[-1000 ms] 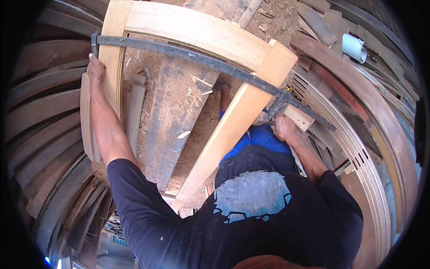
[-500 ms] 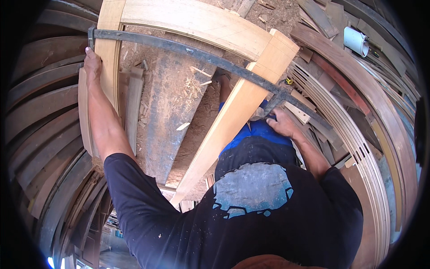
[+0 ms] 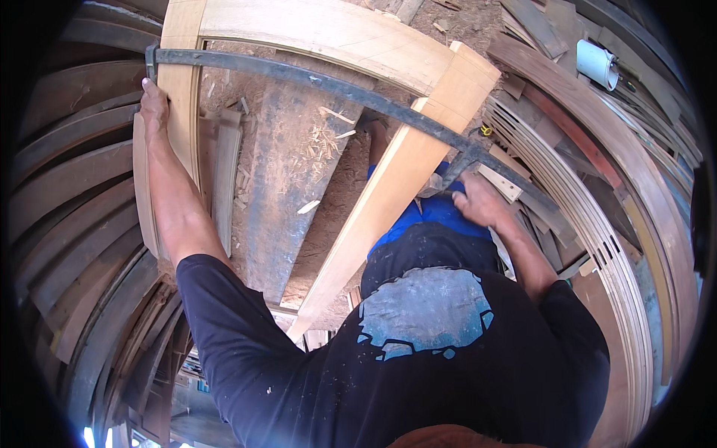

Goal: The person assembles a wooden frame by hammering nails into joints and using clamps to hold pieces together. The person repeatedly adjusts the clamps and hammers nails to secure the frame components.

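A pale wooden frame (image 3: 299, 33) has a curved top rail between two uprights. A dark metal bar clamp (image 3: 314, 81) lies across it, its fixed end at the left upright (image 3: 179, 112) and its sliding jaw (image 3: 464, 162) beyond the right upright (image 3: 388, 201). My left hand (image 3: 154, 108) grips the left upright's outer edge just below the clamp's end, thumb up and other fingers hidden behind. My right hand (image 3: 478, 200) is closed beside the sliding jaw, with its thumb pointing left. Whatever its curled fingers hold is hidden.
Curved dark boards (image 3: 82, 179) are stacked along the left. A worn plank (image 3: 287, 164) with wood shavings lies inside the frame. Long curved slats (image 3: 597, 231) and a white cup-shaped container (image 3: 596, 66) are at the right. Sawdust and offcuts cover the ground.
My right hand has turned and risen slightly beside the clamp's jaw. My left hand keeps its grip on the upright. The view has shifted a little.
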A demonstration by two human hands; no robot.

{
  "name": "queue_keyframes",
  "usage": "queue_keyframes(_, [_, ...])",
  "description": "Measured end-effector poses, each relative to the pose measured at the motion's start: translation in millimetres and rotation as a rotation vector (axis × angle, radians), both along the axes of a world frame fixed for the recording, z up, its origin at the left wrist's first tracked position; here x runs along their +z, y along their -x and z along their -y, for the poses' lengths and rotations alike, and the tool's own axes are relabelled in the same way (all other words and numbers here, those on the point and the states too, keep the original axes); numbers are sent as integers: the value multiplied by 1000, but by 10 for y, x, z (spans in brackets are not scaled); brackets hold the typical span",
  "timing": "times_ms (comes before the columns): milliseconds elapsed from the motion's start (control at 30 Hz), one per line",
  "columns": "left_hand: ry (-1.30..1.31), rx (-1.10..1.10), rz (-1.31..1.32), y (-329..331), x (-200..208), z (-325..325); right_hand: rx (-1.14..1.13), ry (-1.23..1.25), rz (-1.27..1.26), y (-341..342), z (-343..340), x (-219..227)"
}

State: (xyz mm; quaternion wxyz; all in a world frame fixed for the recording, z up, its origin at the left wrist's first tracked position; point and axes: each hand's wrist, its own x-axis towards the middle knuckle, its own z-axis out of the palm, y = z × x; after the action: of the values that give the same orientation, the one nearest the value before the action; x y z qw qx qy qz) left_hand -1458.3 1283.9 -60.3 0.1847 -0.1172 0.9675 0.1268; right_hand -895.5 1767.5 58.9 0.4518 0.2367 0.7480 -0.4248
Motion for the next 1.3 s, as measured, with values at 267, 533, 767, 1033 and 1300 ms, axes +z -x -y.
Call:
queue_keyframes(267, [13,-68,-45,-116,135,-210,237,-79,220,-100,201,-311])
queue_keyframes(533, [76,-39,-36,-84,79,-184,276,261,376,397,-132,-182])
queue_keyframes(767, [76,-39,-80,-15,-81,-23,-828,238,18,-344,-344,-249])
queue_keyframes(1033, [62,-1,-3,-5,-36,48,-657,276,-152,0,144,-174])
queue_keyframes(1300, [29,-22,-58,-46,79,-160,251,-206,113,-225,69,-99])
